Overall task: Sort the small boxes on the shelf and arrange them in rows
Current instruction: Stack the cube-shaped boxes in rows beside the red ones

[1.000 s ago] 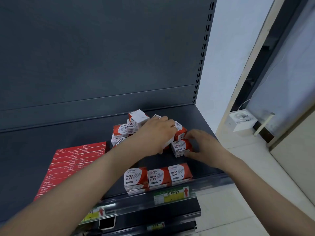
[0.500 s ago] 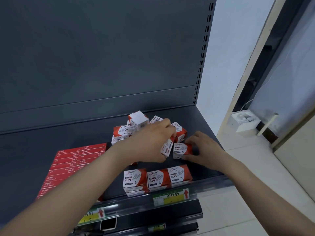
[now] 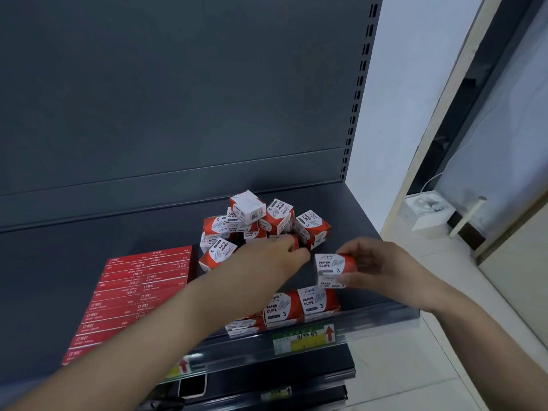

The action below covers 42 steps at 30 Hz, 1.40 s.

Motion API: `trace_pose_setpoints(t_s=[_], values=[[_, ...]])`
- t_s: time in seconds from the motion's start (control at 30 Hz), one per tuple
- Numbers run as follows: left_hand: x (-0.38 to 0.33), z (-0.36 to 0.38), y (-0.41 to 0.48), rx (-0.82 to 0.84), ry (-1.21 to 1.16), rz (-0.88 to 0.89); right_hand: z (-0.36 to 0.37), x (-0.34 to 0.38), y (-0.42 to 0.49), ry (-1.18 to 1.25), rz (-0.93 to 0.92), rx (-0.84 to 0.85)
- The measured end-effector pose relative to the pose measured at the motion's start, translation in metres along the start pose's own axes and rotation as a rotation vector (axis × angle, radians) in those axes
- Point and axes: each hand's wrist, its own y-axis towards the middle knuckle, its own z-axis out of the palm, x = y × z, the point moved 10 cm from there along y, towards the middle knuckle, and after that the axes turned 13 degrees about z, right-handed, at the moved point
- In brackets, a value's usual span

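Dark grey metal forms the tall back panel [image 3: 178, 99] of a shop rack, and below it a flat shelf [image 3: 59, 262] of the same colour carries everything else. Two bare forearms reach in from the bottom edge of the view. Flat red staple boxes [image 3: 136, 295] lie in tidy overlapping rows on the shelf's left part. Further back and to the right sits a loose heap of small red-and-white paper clip boxes [image 3: 261, 221], tilted at different angles and piled on one another. At the front edge, a neat row of the same boxes [image 3: 299, 310] stands side by side, partly hidden by the left forearm. A green and yellow price label [image 3: 302, 339] with a red arrow is fixed to the shelf's front rail below that row. The left hand [image 3: 272, 259] reaches into the near side of the heap, fingers curled; whether it grips a box cannot be told. The right hand [image 3: 382, 268] pinches a single paper clip box [image 3: 333, 269] between thumb and fingers, held just above the right end of the front row, between that row and the heap.
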Motion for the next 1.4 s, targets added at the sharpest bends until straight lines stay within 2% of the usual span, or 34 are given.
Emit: trace_pose_setpoints(t_s=[0.1, 0.17, 0.3, 0.37, 0.43, 0.6, 0.8, 1.1, 1.2, 1.3, 1.33, 1.4], values=[[-0.020, 0.019, 0.002, 0.142, 0.109, 0.099, 0.015, -0.008, -0.002, 0.014, 0.026, 0.052], [-0.026, 0.022, -0.004, 0.164, 0.040, 0.139, 0.021, -0.013, -0.002, 0.028, 0.033, 0.074], [-0.012, 0.007, -0.021, 0.031, -0.376, 0.021, 0.027, -0.020, -0.005, 0.058, 0.023, 0.117], [-0.004, 0.004, -0.023, -0.060, -0.467, -0.019, 0.030, -0.022, -0.006, 0.047, 0.019, 0.135], [0.004, 0.009, -0.025, -0.064, -0.437, -0.068, 0.032, -0.023, -0.006, 0.021, 0.012, 0.150], [0.008, 0.038, -0.029, 0.109, -0.336, -0.128, 0.038, -0.024, -0.005, -0.125, 0.001, 0.165], [0.012, 0.045, -0.031, 0.010, -0.521, -0.126, 0.043, -0.024, -0.002, -0.187, -0.005, 0.146], [0.009, 0.045, -0.034, -0.030, -0.505, -0.098, 0.053, -0.017, -0.001, -0.333, -0.026, 0.122], [0.036, 0.019, -0.052, -0.145, -0.552, -0.228, 0.042, -0.005, -0.001, -0.183, -0.001, 0.146], [0.093, -0.014, -0.088, -0.403, -0.478, -0.409, 0.017, 0.027, 0.008, -0.180, -0.086, -0.004], [0.109, -0.016, -0.098, -0.415, -0.418, -0.462, 0.013, 0.038, 0.012, -0.244, -0.115, -0.059], [0.128, -0.003, -0.107, -0.328, -0.317, -0.560, 0.020, 0.058, 0.025, -0.451, -0.160, -0.117]])
